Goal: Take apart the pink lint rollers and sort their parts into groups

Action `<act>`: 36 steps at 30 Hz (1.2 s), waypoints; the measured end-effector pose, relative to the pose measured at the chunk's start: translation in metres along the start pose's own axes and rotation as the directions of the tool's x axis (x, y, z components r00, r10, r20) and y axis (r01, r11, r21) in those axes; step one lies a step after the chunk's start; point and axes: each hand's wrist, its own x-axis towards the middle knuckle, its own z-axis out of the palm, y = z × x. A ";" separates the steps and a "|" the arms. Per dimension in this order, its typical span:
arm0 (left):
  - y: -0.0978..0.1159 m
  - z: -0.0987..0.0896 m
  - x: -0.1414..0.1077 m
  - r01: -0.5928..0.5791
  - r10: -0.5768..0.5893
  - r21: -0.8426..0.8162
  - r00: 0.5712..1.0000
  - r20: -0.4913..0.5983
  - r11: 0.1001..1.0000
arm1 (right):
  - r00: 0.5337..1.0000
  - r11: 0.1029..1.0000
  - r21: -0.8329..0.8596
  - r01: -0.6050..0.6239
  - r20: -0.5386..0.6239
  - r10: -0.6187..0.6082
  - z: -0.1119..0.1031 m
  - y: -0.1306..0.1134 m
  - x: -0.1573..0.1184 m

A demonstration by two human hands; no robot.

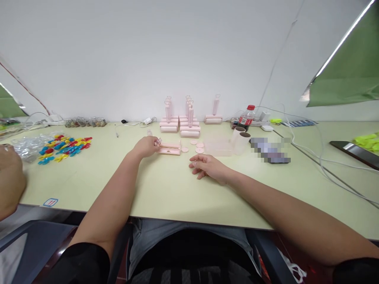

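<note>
My left hand (145, 147) is closed at the left end of a pink lint roller housing (173, 151) lying on the table. Its fingers pinch a small translucent pink piece (159, 140), whose exact shape I cannot make out. Another small clear part (149, 133) is just behind that hand. My right hand (209, 167) rests on the tabletop with loosely bent fingers apart, nothing in them. Several round pink end caps (199, 150) lie between the hands. To their right are a translucent plastic tray (218, 148) and sticky paper rolls (243, 142) standing upright.
Several assembled pink lint rollers (190, 129) stand along the wall. A cola bottle (247, 118), a blurred-out item (271, 150) and white cables (321, 157) are on the right. Colourful plastic pieces (65, 146) lie left, near another person's hand (10, 177).
</note>
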 end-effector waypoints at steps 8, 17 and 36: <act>0.011 0.016 0.007 0.061 -0.056 0.065 0.996 -0.074 0.996 | 1.000 0.999 -0.035 0.004 0.008 -0.003 0.001 -0.001 0.000; 0.011 0.020 0.012 0.079 -0.067 0.080 0.986 -0.151 0.994 | 1.000 0.999 -0.038 0.018 0.019 -0.017 -0.001 0.003 0.002; 0.023 0.013 0.006 0.044 -0.064 -0.081 0.964 -0.258 0.996 | 0.999 0.999 -0.031 0.040 0.011 -0.039 -0.001 0.004 0.001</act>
